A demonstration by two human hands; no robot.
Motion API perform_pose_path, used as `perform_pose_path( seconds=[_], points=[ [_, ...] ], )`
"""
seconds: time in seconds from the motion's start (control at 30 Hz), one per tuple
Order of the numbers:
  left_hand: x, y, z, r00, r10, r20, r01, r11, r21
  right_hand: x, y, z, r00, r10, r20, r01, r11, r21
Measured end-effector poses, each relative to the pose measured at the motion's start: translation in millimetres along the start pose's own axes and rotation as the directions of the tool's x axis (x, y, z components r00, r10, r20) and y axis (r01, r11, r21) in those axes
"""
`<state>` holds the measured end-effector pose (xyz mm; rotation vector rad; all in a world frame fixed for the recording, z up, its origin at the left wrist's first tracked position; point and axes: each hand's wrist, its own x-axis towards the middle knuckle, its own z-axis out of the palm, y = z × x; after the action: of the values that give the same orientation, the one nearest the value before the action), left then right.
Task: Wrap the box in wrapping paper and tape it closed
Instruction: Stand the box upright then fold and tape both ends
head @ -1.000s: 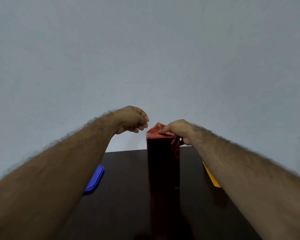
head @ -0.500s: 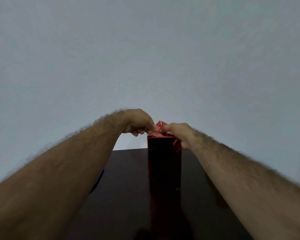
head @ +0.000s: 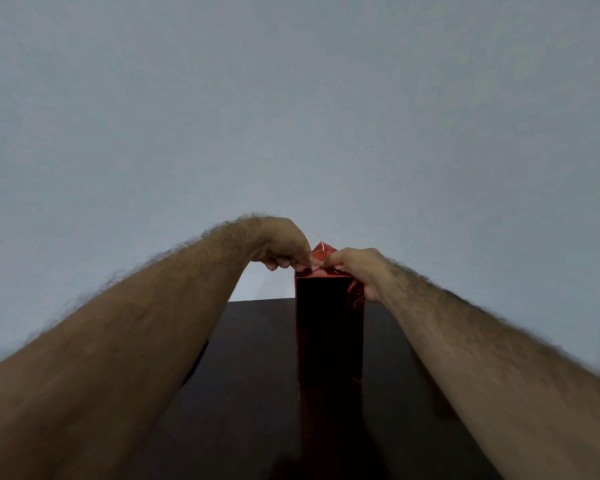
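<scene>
A tall box [head: 329, 327] wrapped in shiny red paper stands upright on the dark table [head: 257, 393]. At its top a pointed red paper flap [head: 322, 250] sticks up. My left hand [head: 284, 249] has its fingers curled and pinches the paper at the top left edge. My right hand [head: 355, 268] grips the top right corner, thumb and fingertips on the folded paper beside the left hand's fingers. The top face of the box is mostly hidden by both hands. No tape is visible.
A plain pale wall fills the background behind the table's far edge [head: 260, 301]. My forearms cover the table's left and right sides.
My left hand moved right from free air onto the box top and now pinches the paper. The blue and yellow objects on the table are now hidden behind my forearms.
</scene>
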<state>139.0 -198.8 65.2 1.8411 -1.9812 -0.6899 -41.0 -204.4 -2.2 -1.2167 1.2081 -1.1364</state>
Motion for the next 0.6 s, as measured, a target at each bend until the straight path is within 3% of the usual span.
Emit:
perform_pose_path(
  seconds=[0.6],
  points=[
    [-4,16,-5,0.999,-0.008,-0.044,0.015,0.987,0.16,-2,3,-2,0.998,-0.048,0.051,0.05,0.998,-0.039]
  ],
)
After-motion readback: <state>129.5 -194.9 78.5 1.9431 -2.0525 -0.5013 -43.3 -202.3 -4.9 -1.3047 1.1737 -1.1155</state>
